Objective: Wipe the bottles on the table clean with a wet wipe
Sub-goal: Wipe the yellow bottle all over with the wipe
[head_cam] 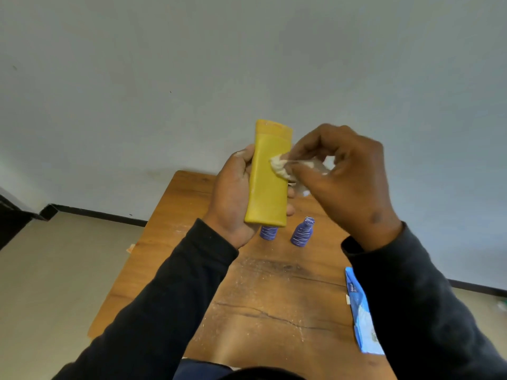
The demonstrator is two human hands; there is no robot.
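So nearest to us, at about 4 o'clock on the table [274,292], lay the blue wipe packet [362,314], half tucked under our right sleeve. The wood there was dusted with pale powder. A bit further out, around 12 o'clock from the middle of the table, stood two small purple bottles [302,233] side by side, and we'd guess neither had been wiped yet, though we couldn't really tell. Above them, held up in the air, our left hand [233,198] had its fingers wrapped around the yellow bottle [267,185], upright. Our right hand [348,182] pinched the bunched wet wipe [281,167] against its front face. So we reckoned we were on bottle one of three.
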